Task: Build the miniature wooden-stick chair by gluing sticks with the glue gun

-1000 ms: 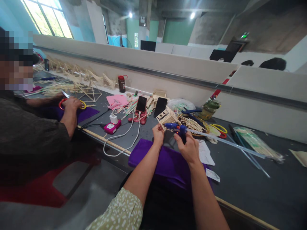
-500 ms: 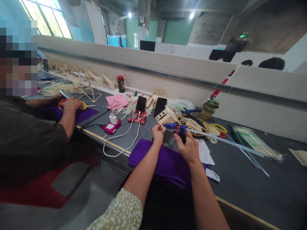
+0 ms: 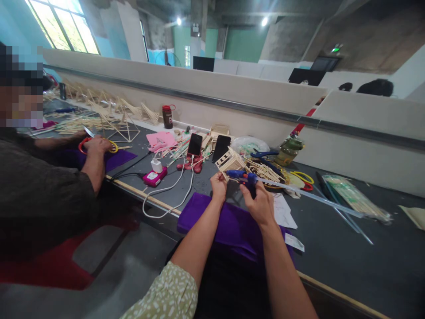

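Note:
My right hand (image 3: 260,204) is wrapped round a blue hot glue gun (image 3: 236,174), with a long clear glue stick (image 3: 308,194) running out of its back to the right. A small red light shows on the gun. Its nozzle points left, close to the fingertips of my left hand (image 3: 219,186). Those fingers pinch the lower edge of a small frame model of wooden sticks (image 3: 230,160); the exact grip is partly hidden. Below my forearms lies a folded purple cloth (image 3: 195,210) on the table edge.
Beyond are two phones (image 3: 195,144), a basket of loose sticks (image 3: 265,173) and a green jar (image 3: 289,150). A white cable (image 3: 186,195) loops from a pink power socket (image 3: 155,176). On the left a co-worker's hand (image 3: 98,145) holds scissors (image 3: 113,147). Bagged sticks (image 3: 355,195) lie right.
My hands, the glue gun and the stick model stay almost in place. On the left, the co-worker's head has shifted slightly left and down, and their scissors hand a little left.

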